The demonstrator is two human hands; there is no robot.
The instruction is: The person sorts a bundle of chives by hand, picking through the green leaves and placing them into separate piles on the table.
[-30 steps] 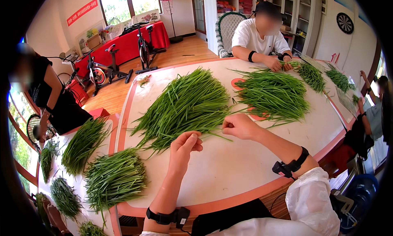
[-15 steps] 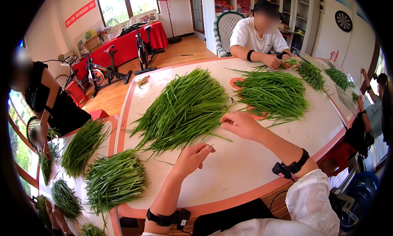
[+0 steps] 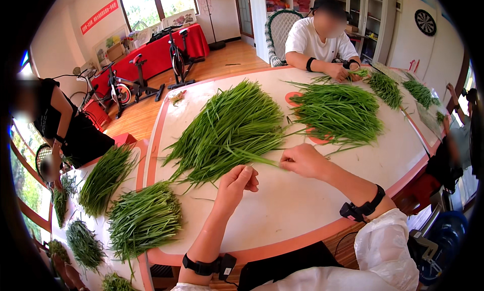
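Observation:
A big heap of long green Chinese chives (image 3: 229, 124) covers the middle of the table in front of me. My right hand (image 3: 301, 161), at the heap's near right edge, pinches the end of a few chive leaves (image 3: 254, 157); their other end reaches left over the heap. Just below the near edge is my left hand (image 3: 237, 185), thumb pressed to curled fingers. Anything inside it is hidden. Beyond my right hand lies a second chive pile (image 3: 340, 112). Another bundle of chives (image 3: 145, 218) rests to the left of my left forearm.
The white table (image 3: 282, 215) has a pink border. Across it, a person in a white shirt (image 3: 322, 44) handles greens. More chive bundles (image 3: 106, 180) lie along the left, where a person in black (image 3: 70, 124) stands. Exercise bikes (image 3: 136, 84) stand behind; people sit at right.
My right hand has moved slightly right and down and now draws a few chive leaves off the heap. My left hand has shifted slightly up and left, still closed.

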